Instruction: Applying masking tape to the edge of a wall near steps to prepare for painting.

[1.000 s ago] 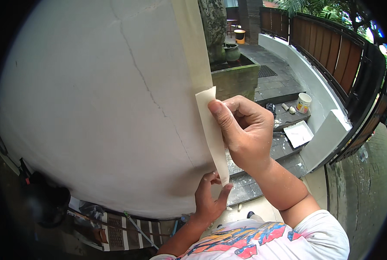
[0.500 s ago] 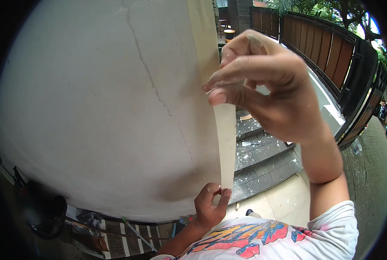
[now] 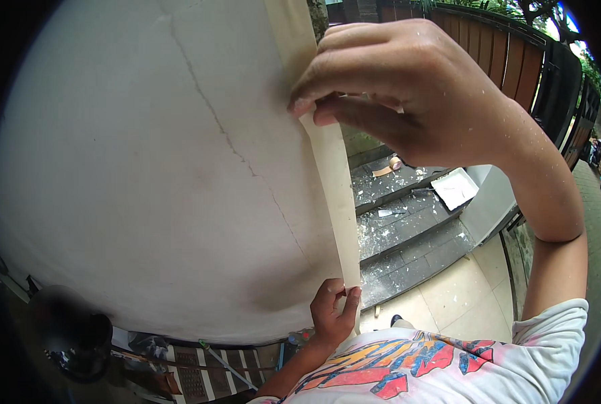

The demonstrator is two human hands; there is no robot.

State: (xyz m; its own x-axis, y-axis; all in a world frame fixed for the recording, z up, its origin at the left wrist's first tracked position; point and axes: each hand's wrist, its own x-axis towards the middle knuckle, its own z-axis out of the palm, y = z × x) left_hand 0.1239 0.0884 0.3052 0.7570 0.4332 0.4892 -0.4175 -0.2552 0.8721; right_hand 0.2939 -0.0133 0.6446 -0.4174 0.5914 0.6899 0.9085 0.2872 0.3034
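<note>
Right grip [image 3: 438, 91] pinches pale strip [image 3: 337, 192], partly hiding its top.

The head view looked down and forward from above the shirt [image 3: 408, 367], through the left of two fisheye lenses; the right hand [image 3: 435, 87] was close, the left hand [image 3: 332, 315] farther off, the wall [image 3: 139, 168] bowing across the left side.

The bare right hand [image 3: 408, 94], flecked with white, arches high, thumb and index fingertips pinched close; its bare forearm [image 3: 546, 178] slopes down to the right of these fingers. Well below them, the bare left hand [image 3: 333, 316] pinches thumb toward curled index finger.
</note>
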